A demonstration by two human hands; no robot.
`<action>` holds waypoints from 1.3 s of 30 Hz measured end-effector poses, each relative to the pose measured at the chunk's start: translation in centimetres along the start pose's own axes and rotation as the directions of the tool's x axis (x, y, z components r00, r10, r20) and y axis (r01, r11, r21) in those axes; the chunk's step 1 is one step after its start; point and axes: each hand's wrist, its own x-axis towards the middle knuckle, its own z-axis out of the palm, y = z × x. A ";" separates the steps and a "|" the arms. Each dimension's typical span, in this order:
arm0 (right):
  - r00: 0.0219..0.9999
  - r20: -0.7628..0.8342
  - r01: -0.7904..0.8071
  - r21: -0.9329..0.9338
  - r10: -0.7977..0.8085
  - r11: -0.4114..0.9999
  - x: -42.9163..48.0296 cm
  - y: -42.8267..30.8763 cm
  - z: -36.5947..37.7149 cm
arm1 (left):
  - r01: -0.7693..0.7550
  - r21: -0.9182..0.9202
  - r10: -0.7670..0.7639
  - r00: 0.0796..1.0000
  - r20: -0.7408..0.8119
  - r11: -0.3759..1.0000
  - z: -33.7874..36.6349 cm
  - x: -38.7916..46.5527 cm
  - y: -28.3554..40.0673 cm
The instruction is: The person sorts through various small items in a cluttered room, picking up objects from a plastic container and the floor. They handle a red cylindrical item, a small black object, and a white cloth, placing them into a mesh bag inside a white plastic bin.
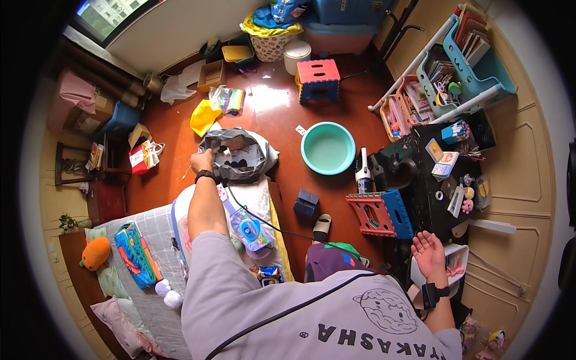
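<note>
My left hand (202, 161) grips the near-left rim of a grey plastic bag (245, 177), which stands with its mouth wide at the end of the bed. Some pale and dark items show inside, but I cannot tell what they are. Off to the right, my right hand (427, 254) is empty, palm up with fingers apart. It is beside a white plastic bin (456, 254) and the edge of a black desk (418, 216). A pack of wipes with a blue lid (250, 229) lies on the bed near my left forearm.
A turquoise basin (327, 148), a dark blue box (306, 202) and a red folding stool (317, 74) are on the red floor. Another folding stool (375, 211) leans by the desk near a handheld vacuum (362, 171). A black cord (270, 225) crosses the bed edge.
</note>
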 end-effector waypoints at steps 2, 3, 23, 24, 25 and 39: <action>0.999 -0.047 -0.019 0.012 0.019 1.000 -0.4 0.6 -0.2 | 0.016 -0.102 -0.011 0.999 0.048 0.995 1.1 1.1 -1.4; 0.994 -0.101 -0.031 0.020 0.032 0.999 -0.6 1.0 -0.2 | 0.073 -0.145 -0.062 0.995 0.084 0.987 1.7 1.7 -2.3; 0.905 0.393 0.093 -0.559 0.165 0.824 -5.7 -1.4 11.5 | 0.931 -0.062 0.682 -0.217 0.698 0.359 -1.1 -38.5 12.1; 0.784 0.556 0.185 -0.633 0.275 0.752 -7.0 -2.0 12.8 | 0.918 -0.094 0.658 -0.202 0.726 0.385 -1.0 -39.1 12.1; 0.634 0.671 0.255 -0.651 0.385 0.715 -8.8 -2.2 14.0 | 0.898 -0.112 0.600 -0.187 0.778 0.426 -0.5 -39.6 11.8; -0.589 0.630 0.517 0.775 -0.507 0.363 -28.3 -5.3 28.6 | 0.474 0.154 -0.102 -0.134 0.986 0.867 10.5 -40.9 3.9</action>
